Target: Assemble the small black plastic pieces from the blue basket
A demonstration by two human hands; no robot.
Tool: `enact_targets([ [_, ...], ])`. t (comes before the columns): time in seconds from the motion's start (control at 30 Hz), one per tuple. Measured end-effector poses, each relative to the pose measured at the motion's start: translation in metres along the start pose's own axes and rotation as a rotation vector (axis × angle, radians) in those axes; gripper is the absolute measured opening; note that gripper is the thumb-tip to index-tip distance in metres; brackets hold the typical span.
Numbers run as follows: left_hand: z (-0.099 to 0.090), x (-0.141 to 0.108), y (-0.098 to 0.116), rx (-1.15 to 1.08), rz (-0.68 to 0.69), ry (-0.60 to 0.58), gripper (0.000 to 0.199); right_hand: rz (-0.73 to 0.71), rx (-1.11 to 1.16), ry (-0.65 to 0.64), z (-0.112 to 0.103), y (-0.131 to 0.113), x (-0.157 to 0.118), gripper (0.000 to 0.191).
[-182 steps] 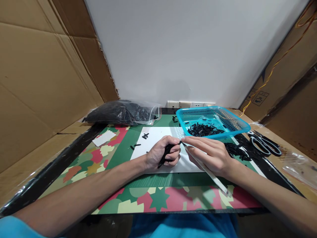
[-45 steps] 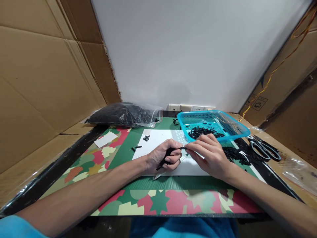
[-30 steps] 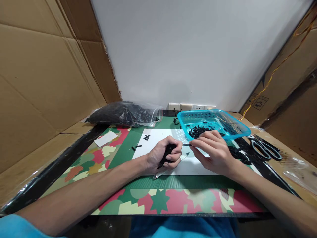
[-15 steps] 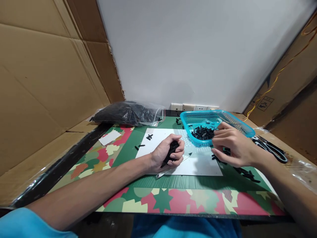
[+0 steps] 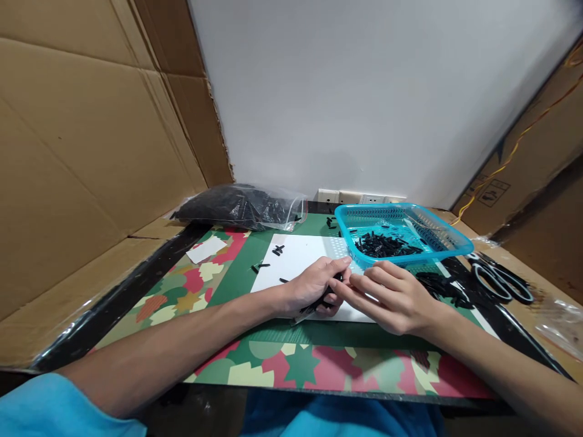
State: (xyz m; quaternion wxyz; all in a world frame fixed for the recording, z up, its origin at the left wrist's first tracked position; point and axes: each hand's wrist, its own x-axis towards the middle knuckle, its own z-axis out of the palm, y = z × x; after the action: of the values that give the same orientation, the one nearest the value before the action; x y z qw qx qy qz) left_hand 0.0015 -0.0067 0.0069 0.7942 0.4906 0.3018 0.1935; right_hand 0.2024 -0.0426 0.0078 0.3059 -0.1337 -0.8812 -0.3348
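Observation:
My left hand (image 5: 314, 285) is closed around a bunch of small black strips (image 5: 324, 298), whose ends show below the fingers. My right hand (image 5: 387, 297) meets it from the right, its fingertips pinched together at the top of the bunch; what they grip there is hidden. Beneath both hands lies a white sheet (image 5: 296, 258). A clear thin plastic piece (image 5: 300, 317) pokes out under my left hand. Several loose black strips (image 5: 277, 249) are scattered on the sheet's left side. To the right of my right hand is a pile of black strips (image 5: 439, 288).
Behind my hands stands a blue plastic basket (image 5: 460, 247) with many black pieces (image 5: 382, 244) inside. A clear bag of black material (image 5: 237, 209) lies at the back left. Scissors (image 5: 498, 279) rest at the right. Cardboard walls (image 5: 91, 121) flank the patterned table mat (image 5: 300, 367).
My right hand has moved left and nearer, from beside the basket and black pile to my left hand. My left hand stays closed on the bunch, now turned slightly.

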Motion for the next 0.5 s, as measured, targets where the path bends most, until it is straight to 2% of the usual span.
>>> enact_targets([
  [0.3,-0.0009,0.0036,-0.0035,0.027,-0.008,0.027,0.052,-0.08,-0.095,-0.019,-0.0046,-0.0013,0.0012,0.017],
  [0.5,0.0003,-0.0005,-0.0005,0.096,0.014,-0.014,0.053,-0.015,-0.051,0.011,-0.0032,-0.0003,0.0004,0.014],
])
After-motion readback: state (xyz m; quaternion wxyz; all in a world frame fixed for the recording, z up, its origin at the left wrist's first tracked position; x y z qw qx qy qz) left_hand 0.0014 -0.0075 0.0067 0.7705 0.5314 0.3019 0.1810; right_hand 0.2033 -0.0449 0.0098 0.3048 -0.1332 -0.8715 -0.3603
